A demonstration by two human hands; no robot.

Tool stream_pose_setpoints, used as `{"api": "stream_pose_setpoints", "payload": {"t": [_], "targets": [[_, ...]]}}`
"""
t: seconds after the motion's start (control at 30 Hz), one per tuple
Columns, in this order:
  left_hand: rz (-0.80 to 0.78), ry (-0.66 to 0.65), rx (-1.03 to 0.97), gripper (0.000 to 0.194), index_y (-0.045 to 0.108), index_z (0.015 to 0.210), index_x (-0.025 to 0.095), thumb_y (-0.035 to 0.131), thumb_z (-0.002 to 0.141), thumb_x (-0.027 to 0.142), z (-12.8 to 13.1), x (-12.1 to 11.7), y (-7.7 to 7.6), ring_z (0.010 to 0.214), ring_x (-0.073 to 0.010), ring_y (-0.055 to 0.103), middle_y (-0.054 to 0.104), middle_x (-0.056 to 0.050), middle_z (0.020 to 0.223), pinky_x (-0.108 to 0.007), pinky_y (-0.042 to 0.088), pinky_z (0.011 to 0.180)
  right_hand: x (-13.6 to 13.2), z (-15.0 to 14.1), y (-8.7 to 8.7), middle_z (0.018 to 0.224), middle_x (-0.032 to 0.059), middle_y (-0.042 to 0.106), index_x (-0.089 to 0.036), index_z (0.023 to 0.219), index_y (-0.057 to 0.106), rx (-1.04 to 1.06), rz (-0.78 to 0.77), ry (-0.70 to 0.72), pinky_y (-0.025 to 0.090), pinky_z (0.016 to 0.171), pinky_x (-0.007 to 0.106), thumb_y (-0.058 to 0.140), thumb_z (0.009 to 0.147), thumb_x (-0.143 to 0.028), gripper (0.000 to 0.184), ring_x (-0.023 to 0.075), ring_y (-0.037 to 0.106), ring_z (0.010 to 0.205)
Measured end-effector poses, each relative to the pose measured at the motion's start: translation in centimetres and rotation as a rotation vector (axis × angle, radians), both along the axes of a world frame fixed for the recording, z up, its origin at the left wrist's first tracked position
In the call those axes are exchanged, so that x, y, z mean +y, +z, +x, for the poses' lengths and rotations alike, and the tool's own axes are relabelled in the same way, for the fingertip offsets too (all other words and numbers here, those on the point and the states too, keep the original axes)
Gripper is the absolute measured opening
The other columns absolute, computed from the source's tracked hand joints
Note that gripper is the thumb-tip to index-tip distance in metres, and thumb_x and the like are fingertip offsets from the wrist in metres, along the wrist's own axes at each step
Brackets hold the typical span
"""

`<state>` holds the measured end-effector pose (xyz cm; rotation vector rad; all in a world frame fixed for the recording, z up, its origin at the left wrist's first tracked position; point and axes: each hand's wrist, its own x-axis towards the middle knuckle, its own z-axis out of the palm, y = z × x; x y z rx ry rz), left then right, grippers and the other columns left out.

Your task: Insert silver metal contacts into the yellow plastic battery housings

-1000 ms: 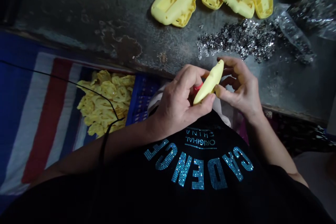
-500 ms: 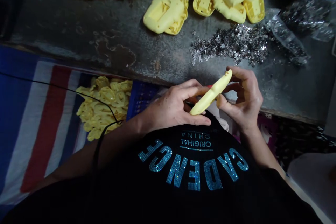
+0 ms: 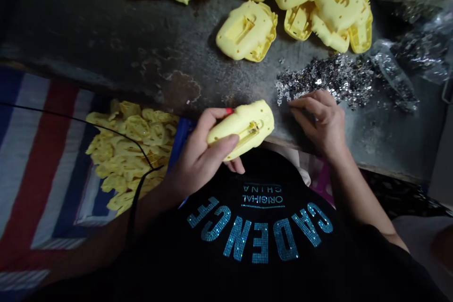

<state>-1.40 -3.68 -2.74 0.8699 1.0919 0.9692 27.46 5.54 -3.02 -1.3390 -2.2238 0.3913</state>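
My left hand (image 3: pixel 203 151) is closed around a yellow plastic housing (image 3: pixel 244 127), holding it flat just above the near edge of the dark worktable (image 3: pixel 141 56). My right hand (image 3: pixel 320 118) rests on the table beside it, fingers curled and pinched at the near edge of a heap of small shiny metal pieces (image 3: pixel 329 78). Whether a piece sits between the fingertips is too small to tell.
Several more yellow housings (image 3: pixel 247 30) lie across the far part of the table. Clear bags of metal pieces (image 3: pixel 410 47) sit at the right. A blue crate of small yellow parts (image 3: pixel 130 146) stands at the lower left on a striped sheet (image 3: pixel 38 160).
My right hand let go of the yellow housing and moved up to the heap of metal pieces. My left hand turned the housing from edge-on to flat.
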Motion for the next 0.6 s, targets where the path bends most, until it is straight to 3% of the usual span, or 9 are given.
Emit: {"api": "stream_pose_setpoints", "payload": {"t": [0.1,0.2,0.3,0.47,0.6], "targets": [[-0.054,0.151,-0.078,0.041,0.061,0.139,0.029,0.077,0.103,0.038,-0.7,0.2,-0.6,0.056,-0.0163,0.076,0.081,-0.005,0.118,-0.027,0.064,0.044,1.5,-0.9,-0.7,0.104,0.0051,0.081,-0.032,0.111,0.085,-0.221,0.107,0.034,0.049,0.092,0.048,0.07,0.11,-0.031,0.016,0.0277,0.069,0.101],[-0.054,0.206,-0.077,0.035,0.064,0.134,0.03,0.076,0.102,0.036,-0.7,0.6,-0.9,0.058,-0.0158,0.076,0.08,-0.004,0.115,-0.027,0.063,0.043,1.4,-1.4,-0.8,0.104,0.0043,0.08,-0.033,0.112,0.084,-0.295,0.157,0.068,0.045,0.09,0.047,0.067,0.112,-0.031,0.016,0.0268,0.065,0.099],[-0.044,0.217,-0.075,0.033,0.064,0.131,0.03,0.076,0.101,0.036,-0.6,0.8,-0.9,0.06,-0.0158,0.075,0.079,-0.002,0.113,-0.028,0.063,0.043,-0.3,-1.1,-0.4,0.104,0.0037,0.08,-0.033,0.111,0.082,-0.323,0.165,0.114,0.042,0.089,0.046,0.068,0.111,-0.026,0.016,0.0256,0.062,0.097],[-0.045,0.23,-0.083,0.037,0.063,0.13,0.029,0.08,0.099,0.037,-0.1,0.8,-0.5,0.059,-0.0138,0.072,0.078,0.001,0.117,-0.029,0.063,0.042,-4.7,0.3,0.0,0.113,0.0036,0.083,-0.034,0.13,0.075,-0.322,0.174,0.239,0.039,0.084,0.044,0.069,0.11,-0.018,0.026,0.0245,0.063,0.098],[-0.015,0.244,-0.084,0.038,0.065,0.125,0.026,0.085,0.094,0.038,0.7,0.5,0.0,0.062,-0.0137,0.071,0.077,-0.001,0.117,-0.028,0.064,0.041,-6.8,0.8,-0.3,0.11,0.0035,0.083,-0.033,0.131,0.073,-0.288,0.205,0.222,0.04,0.083,0.043,0.074,0.108,-0.02,0.026,0.0242,0.063,0.096]]}}
